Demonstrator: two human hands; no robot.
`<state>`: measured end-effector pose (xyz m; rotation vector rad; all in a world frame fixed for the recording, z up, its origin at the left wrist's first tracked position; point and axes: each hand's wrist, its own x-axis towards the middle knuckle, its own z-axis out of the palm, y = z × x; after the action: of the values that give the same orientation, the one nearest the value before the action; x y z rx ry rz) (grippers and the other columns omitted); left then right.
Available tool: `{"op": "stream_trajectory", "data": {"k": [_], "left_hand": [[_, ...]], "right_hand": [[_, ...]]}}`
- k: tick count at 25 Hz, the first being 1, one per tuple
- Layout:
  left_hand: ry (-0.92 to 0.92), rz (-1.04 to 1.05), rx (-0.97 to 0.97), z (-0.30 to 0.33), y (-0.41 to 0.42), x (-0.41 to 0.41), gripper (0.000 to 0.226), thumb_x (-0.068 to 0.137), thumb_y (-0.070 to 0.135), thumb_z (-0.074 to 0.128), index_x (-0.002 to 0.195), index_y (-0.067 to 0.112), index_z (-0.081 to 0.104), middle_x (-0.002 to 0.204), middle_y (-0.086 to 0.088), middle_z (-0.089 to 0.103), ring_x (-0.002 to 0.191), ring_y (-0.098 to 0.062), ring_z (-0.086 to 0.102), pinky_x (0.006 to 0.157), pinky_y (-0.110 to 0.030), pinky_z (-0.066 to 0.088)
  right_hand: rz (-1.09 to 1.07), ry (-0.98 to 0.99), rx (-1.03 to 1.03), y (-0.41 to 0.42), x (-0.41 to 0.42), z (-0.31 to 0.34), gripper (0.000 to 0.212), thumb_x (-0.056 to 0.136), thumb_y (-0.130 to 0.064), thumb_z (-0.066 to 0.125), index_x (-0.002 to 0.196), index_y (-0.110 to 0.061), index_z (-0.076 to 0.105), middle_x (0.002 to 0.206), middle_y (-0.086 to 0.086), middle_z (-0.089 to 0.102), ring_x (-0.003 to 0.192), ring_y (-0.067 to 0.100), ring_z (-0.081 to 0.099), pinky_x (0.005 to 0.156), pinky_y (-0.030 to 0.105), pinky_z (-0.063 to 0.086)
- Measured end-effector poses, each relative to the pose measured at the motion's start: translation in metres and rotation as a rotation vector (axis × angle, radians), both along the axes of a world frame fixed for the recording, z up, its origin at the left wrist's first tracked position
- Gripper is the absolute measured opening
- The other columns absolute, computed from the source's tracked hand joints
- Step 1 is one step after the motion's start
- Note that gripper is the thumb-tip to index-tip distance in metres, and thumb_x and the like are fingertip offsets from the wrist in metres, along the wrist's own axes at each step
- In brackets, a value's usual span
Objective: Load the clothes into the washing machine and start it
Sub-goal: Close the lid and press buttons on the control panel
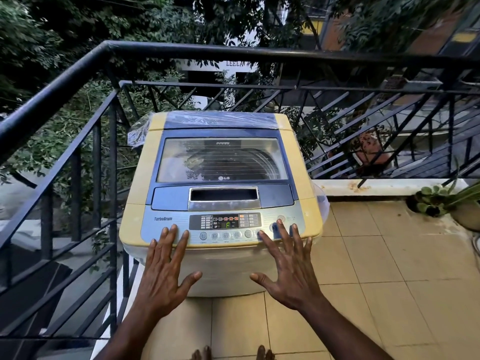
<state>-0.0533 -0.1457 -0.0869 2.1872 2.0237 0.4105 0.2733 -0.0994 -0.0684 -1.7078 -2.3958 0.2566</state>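
Observation:
A yellow and blue top-loading washing machine (140, 178) stands in the balcony corner, its glass lid (222, 159) down. Through the glass I see the drum, with what may be a piece of cloth inside. The control panel (225, 221) is lit and shows a green figure. My left hand (162, 271) is spread flat, fingertips on the panel's left front edge. My right hand (291, 268) is spread too, with its fingertips over the buttons at the panel's right end. Neither hand holds anything.
A black metal railing (109, 157) runs close along the machine's left and behind it. Beige floor tiles (376, 268) stretch to the right. A potted plant (441, 203) stands at the right by the low white ledge. My bare toes (231, 353) show at the bottom.

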Motion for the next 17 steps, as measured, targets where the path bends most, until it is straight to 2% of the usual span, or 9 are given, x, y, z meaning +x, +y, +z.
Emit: {"op": "stream_trajectory", "data": {"k": [17], "left_hand": [[0.044,0.011,-0.013,-0.0001,0.0002,0.0038,0.088,0.089,0.07,0.037,0.16,0.024,0.011,0.169,-0.004,0.0,0.157,-0.026,0.0,0.123,-0.054,0.008]], "right_hand": [[-0.021,-0.015,-0.012,-0.0025,-0.002,-0.0022,0.093,0.082,-0.093,0.035,0.16,-0.052,0.006,0.174,-0.003,-0.01,0.16,0.033,-0.009,0.118,0.075,0.016]]}}
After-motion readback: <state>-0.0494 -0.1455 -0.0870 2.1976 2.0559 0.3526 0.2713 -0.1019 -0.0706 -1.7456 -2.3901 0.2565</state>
